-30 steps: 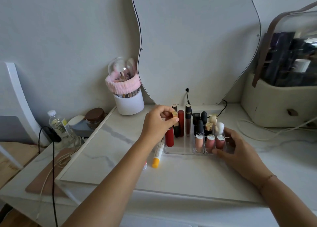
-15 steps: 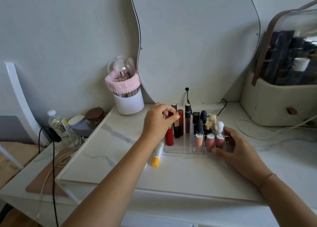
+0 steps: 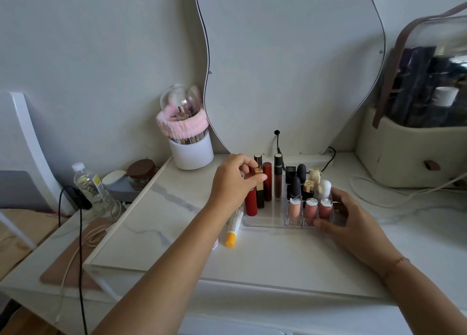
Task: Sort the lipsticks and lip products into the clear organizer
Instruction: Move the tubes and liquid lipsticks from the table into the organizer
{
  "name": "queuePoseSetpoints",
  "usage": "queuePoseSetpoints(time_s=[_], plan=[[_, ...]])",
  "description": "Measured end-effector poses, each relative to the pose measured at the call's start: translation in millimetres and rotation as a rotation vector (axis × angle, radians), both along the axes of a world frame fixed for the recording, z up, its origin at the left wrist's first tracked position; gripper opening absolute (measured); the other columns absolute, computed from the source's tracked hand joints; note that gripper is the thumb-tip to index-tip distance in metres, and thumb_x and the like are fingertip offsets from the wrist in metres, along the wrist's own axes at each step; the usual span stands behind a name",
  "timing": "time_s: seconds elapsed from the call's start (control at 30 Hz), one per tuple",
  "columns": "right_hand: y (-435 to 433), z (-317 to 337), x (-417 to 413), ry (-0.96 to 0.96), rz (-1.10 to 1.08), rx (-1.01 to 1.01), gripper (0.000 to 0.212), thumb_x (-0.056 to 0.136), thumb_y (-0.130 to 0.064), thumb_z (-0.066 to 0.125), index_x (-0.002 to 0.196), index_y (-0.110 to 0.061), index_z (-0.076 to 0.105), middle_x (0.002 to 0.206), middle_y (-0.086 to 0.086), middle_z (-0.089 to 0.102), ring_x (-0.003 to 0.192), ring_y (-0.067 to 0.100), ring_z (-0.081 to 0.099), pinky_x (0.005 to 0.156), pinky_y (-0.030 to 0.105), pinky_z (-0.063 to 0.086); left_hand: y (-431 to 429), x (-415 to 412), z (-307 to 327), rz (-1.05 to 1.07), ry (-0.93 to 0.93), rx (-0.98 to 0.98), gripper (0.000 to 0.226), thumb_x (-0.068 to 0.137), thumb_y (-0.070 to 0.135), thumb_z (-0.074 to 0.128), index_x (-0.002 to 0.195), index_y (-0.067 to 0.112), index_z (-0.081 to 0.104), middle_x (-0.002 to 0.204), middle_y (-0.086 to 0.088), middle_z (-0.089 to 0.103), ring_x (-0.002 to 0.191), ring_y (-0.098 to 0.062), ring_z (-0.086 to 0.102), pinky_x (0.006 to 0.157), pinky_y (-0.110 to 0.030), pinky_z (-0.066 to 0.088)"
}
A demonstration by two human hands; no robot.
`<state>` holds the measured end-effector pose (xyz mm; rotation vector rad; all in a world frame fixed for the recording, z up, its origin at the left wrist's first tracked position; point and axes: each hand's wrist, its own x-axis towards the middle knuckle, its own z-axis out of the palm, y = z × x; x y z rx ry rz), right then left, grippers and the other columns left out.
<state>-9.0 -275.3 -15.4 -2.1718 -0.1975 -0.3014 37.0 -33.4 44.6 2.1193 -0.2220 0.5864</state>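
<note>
White marble vanity top bears clear organizer below mirror.

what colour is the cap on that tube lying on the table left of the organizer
Yellow-orange, on the white tube; clearest in the head view.

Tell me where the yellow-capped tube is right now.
In the head view, the yellow-capped tube lies flat on the white tabletop, just outside the clear organizer on its left, beneath the left hand.
</note>
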Motion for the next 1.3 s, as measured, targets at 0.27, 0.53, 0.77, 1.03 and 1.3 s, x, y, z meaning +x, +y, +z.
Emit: queuePoseSetpoints(time_s=[0.27, 0.53, 0.77, 1.03, 1.3], plan=[[0, 0, 1, 0.005, 0.003, -0.001, 0.071, 0.069, -0.026, 0.078, 0.13, -0.03, 0.043, 0.114, -0.01, 0.06, 0.102, 0.007, 0.056, 0.074, 0.007, 0.036, 4, -1, -1, -0.015, -0.016, 0.012, 0.026, 0.068, 0.025, 0.081, 0.088, 0.018, 0.065, 0.073, 0.009, 0.049, 0.063, -0.006, 0.043, 0.063, -0.02, 0.043], [0, 1, -1, 0.003, 0.0, 0.001, 0.07, 0.069, -0.024, 0.079, 0.13, -0.031, 0.044, 0.113, -0.01, 0.06, 0.101, 0.007, 0.056, 0.074, 0.012, 0.037, 13, -3, 4, -0.018, -0.021, -0.02, 0.024, 0.07, 0.027, 0.08, 0.089, 0.022, 0.066, 0.076, 0.008, 0.051, 0.063, -0.003, 0.043, 0.059, -0.008, 0.039], [0, 1, -1, 0.004, 0.0, -0.006, 0.069, 0.069, -0.024, 0.078, 0.129, -0.031, 0.045, 0.11, -0.012, 0.059, 0.099, 0.005, 0.056, 0.073, 0.008, 0.036, 66, 20, -4, 0.218, 0.099, -0.084, 0.021, 0.078, 0.032, 0.071, 0.093, 0.019, 0.066, 0.077, 0.008, 0.057, 0.074, -0.012, 0.054, 0.063, -0.021, 0.041], [1, 3, -2, 0.002, -0.009, -0.006, 0.067, 0.069, -0.023, 0.079, 0.127, -0.033, 0.046, 0.105, -0.019, 0.058, 0.095, -0.01, 0.052, 0.071, 0.006, 0.036, 60, 45, -34, 0.279, 0.491, 0.306, 0.052, 0.075, 0.044, 0.072, 0.112, 0.01, 0.059, 0.11, -0.007, 0.062, 0.102, -0.024, 0.058, 0.081, -0.031, 0.044], [1, 3, -2, 0.0, -0.002, 0.0, 0.068, 0.069, -0.022, 0.079, 0.128, -0.032, 0.046, 0.109, -0.017, 0.059, 0.097, -0.001, 0.055, 0.073, 0.008, 0.036, 56, 51, -34, 0.358, 0.457, 0.221, 0.038, 0.082, 0.025, 0.066, 0.116, 0.01, 0.061, 0.11, -0.01, 0.067, 0.1, -0.026, 0.062, 0.078, -0.027, 0.044]])
